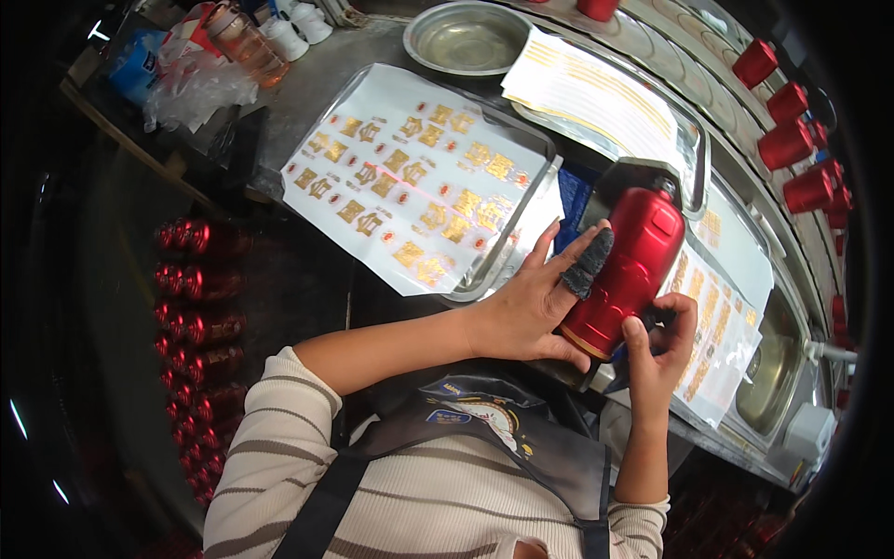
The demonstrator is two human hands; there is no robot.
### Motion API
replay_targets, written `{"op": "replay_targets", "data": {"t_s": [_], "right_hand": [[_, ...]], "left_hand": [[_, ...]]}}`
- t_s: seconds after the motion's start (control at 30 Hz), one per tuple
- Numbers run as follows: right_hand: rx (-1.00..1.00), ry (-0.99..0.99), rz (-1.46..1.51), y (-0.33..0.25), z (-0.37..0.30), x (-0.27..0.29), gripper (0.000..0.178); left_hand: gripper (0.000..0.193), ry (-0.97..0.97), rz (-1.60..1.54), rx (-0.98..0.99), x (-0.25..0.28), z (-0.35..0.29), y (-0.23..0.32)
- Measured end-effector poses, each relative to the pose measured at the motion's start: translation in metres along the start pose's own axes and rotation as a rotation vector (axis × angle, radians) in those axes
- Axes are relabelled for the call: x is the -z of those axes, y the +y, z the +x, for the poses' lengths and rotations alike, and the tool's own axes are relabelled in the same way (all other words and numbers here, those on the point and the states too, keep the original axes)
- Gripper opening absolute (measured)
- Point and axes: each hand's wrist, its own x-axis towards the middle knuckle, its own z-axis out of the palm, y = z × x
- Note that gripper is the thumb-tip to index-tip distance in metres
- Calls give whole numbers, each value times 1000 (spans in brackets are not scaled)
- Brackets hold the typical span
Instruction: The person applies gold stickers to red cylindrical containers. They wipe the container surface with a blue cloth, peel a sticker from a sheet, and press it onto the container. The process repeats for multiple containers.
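Note:
A shiny red bottle [635, 252] lies tilted before me, its dark neck end pointing away. My left hand [521, 312] rests against the bottle's left side, fingers stretched and spread. One of its fingers wears a dark grey cloth wrap [589, 265] that presses on the red surface. Its thumb reaches the bottle's base. On the other side, my right hand [663, 349] is curled at the base, thumb and forefinger at the edge. A dark piece shows between those fingers; I cannot make out what it is. Behind the neck stands a dark holder [610, 184].
To the left, a white sheet of gold and red decals [354, 256] covers a metal tray [535, 140]. Another decal sheet [717, 359] lies right, by a sink [778, 373]. A metal basin [470, 42] stands behind. Red bottles [785, 144] line a conveyor; more [200, 331] stand lower left.

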Motion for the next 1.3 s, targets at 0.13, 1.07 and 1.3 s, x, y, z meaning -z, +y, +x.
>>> {"op": "replay_targets", "data": {"t_s": [0.13, 1.07, 1.3], "right_hand": [[-141, -10, 149, 10, 0, 26, 24], [-302, 90, 140, 20, 13, 28, 17], [-275, 107, 109, 16, 5, 33, 17]], "left_hand": [[85, 87, -81, 218, 45, -5, -29], [22, 441, 177, 472, 158, 5, -260], [13, 530, 228, 351, 158, 7, -247]]}}
